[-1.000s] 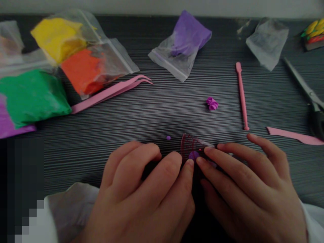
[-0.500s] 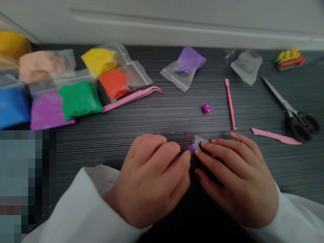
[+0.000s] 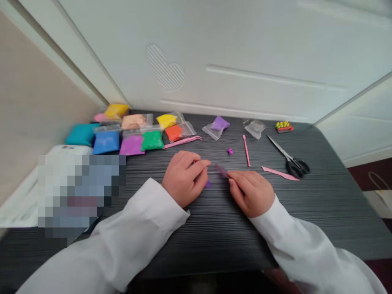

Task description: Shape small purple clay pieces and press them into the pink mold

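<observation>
My right hand (image 3: 252,192) pinches a clear, fan-shaped plastic sheet with red markings (image 3: 221,169) between thumb and fingers, its wide end pointing left and raised at a tilt. My left hand (image 3: 186,179) rests just to the left, fingers curled and the index finger reaching toward the sheet; whatever its fingertips may hold is hidden. Under its fingers a bit of purple clay (image 3: 208,184) shows on the table. Beyond both hands lies a small magenta clay flower (image 3: 230,151).
Bags of coloured clay, among them green (image 3: 152,140) and purple (image 3: 221,123), line the back. Pink tweezers (image 3: 183,141), a pink stick tool (image 3: 246,150), a pink knife (image 3: 280,173), scissors (image 3: 288,158) and a yellow-topped clay model (image 3: 283,127) lie about. A white wall (image 3: 245,94) stands behind.
My right hand has lifted the plastic sheet and drawn it right, away from the purple clay. My left hand has moved apart from it. The camera view has tipped up and widened.
</observation>
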A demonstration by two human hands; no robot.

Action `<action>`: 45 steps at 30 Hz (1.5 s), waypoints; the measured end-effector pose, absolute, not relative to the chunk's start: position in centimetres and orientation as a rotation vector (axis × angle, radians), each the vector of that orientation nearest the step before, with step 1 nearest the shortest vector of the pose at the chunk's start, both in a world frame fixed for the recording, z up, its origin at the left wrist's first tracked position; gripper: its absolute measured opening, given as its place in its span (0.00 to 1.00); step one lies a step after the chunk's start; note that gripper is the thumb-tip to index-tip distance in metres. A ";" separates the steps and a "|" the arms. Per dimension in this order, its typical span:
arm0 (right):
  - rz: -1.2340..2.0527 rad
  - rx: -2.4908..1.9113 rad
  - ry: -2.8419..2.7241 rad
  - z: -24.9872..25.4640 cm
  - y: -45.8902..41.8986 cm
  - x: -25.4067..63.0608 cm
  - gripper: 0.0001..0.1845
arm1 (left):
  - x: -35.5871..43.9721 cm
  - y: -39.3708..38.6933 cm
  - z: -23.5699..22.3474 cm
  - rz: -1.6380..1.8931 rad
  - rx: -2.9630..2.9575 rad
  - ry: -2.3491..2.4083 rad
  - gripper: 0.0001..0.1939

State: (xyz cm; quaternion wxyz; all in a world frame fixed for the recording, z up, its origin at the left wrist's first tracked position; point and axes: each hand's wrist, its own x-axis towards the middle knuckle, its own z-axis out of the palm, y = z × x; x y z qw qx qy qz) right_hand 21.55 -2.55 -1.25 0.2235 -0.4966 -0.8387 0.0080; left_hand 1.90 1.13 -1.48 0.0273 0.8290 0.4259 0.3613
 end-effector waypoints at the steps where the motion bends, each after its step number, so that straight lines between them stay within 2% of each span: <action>1: 0.020 -1.400 -2.279 -1.4 -2.4 21.7 0.13 | 1.8 1.2 -1.5 1.134 2.539 1.332 0.10; 7: 0.120 -1.604 -2.017 -1.7 -0.9 22.0 0.14 | 2.0 1.5 -1.7 1.169 2.488 1.336 0.10; 18: 0.363 -1.554 -1.660 -0.3 0.7 18.9 0.19 | 1.3 1.9 -1.5 1.258 2.089 1.358 0.11; 28: 0.423 -1.408 -1.773 0.6 2.1 16.7 0.15 | 1.1 2.5 -1.4 1.230 1.850 1.375 0.11; 34: 0.425 -1.409 -1.789 0.1 1.4 16.6 0.15 | 1.2 3.2 -1.8 1.171 1.768 1.204 0.10; 40: 0.456 -1.502 -1.802 0.3 0.7 16.5 0.14 | 1.1 3.4 -3.1 1.282 1.582 0.957 0.10; 45: 0.470 -1.533 -1.813 0.6 0.3 16.5 0.15 | 1.0 2.9 -2.5 1.170 1.572 0.895 0.10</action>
